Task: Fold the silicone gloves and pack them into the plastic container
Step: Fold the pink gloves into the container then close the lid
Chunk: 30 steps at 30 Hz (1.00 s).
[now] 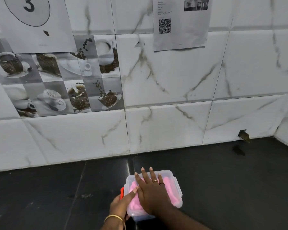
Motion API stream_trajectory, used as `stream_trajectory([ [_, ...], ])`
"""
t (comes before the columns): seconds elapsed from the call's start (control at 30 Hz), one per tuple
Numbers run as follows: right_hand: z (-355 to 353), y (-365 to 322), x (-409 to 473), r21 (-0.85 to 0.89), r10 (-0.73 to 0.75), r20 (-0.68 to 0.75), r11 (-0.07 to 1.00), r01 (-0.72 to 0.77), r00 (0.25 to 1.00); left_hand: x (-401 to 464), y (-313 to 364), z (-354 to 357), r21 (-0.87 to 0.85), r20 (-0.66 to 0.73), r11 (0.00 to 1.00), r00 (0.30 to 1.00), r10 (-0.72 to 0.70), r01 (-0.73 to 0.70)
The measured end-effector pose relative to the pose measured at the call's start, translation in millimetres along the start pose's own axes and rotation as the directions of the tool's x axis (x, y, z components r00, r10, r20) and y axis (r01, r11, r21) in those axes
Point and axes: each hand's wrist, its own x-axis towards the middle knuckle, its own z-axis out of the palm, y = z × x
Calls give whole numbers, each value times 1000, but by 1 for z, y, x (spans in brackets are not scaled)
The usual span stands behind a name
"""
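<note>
- Plastic container on dark countertop, near the tiled wall, clear lid on top, red clasp at its left side.
- Right hand flat on the lid, fingers straight and spread.
- Left hand at the container's left edge, fingers extended onto the lid.
- Pink silicone gloves inside, under the lid.

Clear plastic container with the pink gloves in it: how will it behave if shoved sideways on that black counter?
The plastic container looks thin-walled and holds only the pink silicone gloves, so it is probably light. The counter appears glossy, so expect sliding, not tipping, given its low, wide shape. The right hand lies flat across its top, likely steadying it.
</note>
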Motion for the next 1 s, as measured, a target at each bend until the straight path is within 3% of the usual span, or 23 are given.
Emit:
stream_trajectory([
  [0.23,7,2,4,-17,15,2,1000,-14,1000,-11,4,5,225,2,947,972,235,-229],
  [0.47,7,2,5,-14,16,4,1000,-16,1000,-14,6,8,334,42,890,948,314,-310],
  [0.6,5,0,3,-25,15,-5,1000,-15,1000,-16,1,14,546,29,755,909,416,-363],
  [0.77,1,-1,1,-28,9,0,1000,-9,1000,-10,1,10,639,115,651,888,445,-409],
  [0.87,-2,0,-1,-34,-3,28,999,4,1000,-9,3,9,824,101,466,893,438,-322],
  [0.93,-6,0,-3,-3,-7,37,1000,7,999,-14,7,12,941,86,246,867,491,-233],
  [1.0,-13,0,-6,92,-29,18,995,28,999,-20,11,18,973,177,26,808,561,-231],
])
